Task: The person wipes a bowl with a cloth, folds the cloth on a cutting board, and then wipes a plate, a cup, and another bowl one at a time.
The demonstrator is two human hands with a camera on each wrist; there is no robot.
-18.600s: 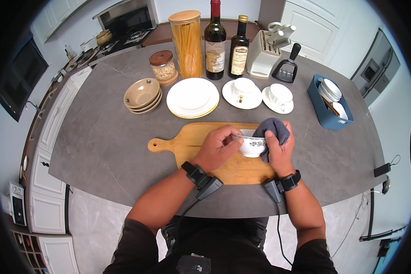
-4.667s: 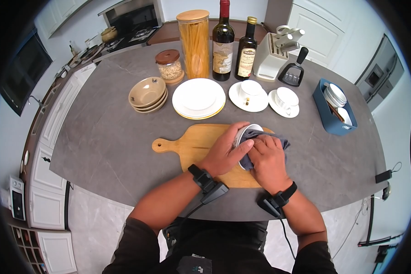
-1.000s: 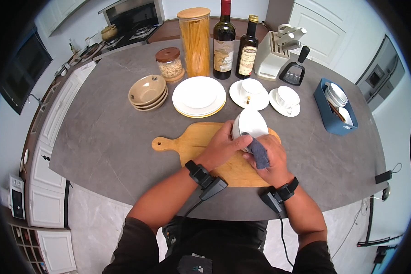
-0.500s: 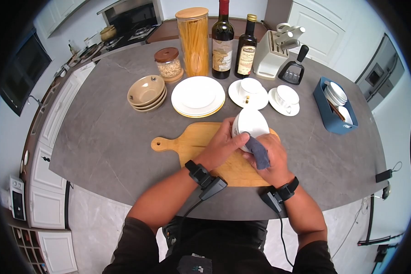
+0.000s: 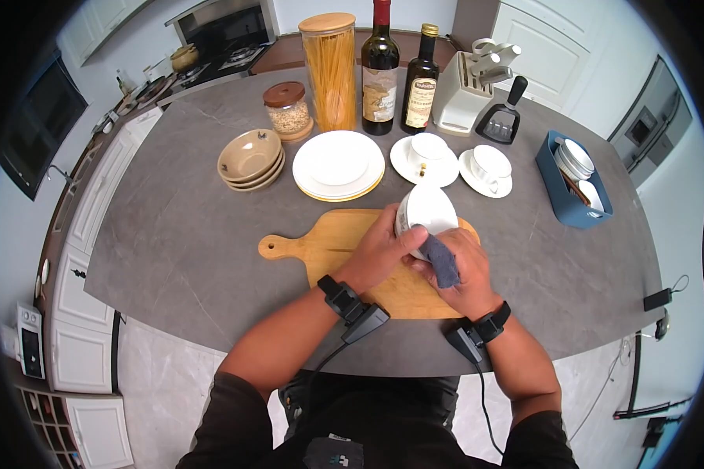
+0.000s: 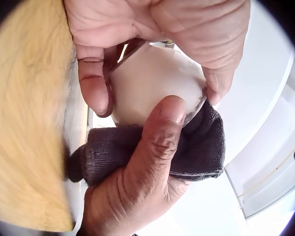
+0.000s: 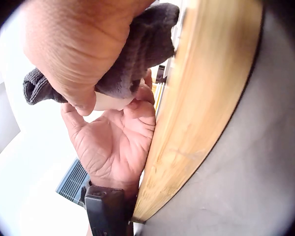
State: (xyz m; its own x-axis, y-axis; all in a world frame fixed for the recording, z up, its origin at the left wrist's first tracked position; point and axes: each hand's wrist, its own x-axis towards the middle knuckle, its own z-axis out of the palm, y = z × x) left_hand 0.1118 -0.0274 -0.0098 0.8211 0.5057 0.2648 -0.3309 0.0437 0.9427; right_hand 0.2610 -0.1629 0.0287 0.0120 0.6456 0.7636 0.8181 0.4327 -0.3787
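Over the cutting board [image 5: 289, 248], both hands hold a white bowl [image 5: 432, 208] with a dark printed pattern, tilted on its side. My left hand [image 5: 377, 252] grips it from the left, and in the left wrist view its thumb and fingers [image 6: 94, 93] lie around opposite sides. A dark grey cloth [image 5: 443, 262] is bunched in my right hand [image 5: 471, 273], at the bowl's near right side. The left wrist view shows the right thumb lying over the cloth [image 6: 115, 152] with its tip against the bowl [image 6: 147, 81]. Much of the right hand's fingers is hidden behind bowl and cloth.
Behind the board stand stacked brown bowls [image 5: 250, 156], white plates [image 5: 339, 164] and two cups on saucers [image 5: 489, 166]. A blue bin [image 5: 562, 191] with dishes is at right. Further back are a pasta jar [image 5: 328, 74], bottles [image 5: 379, 86] and a knife block [image 5: 460, 98].
Earlier the bowl stood lower over the board, with the cloth pressed into it. It has since been raised and tilted, cloth now at its near side. Over the last second the hands barely move.
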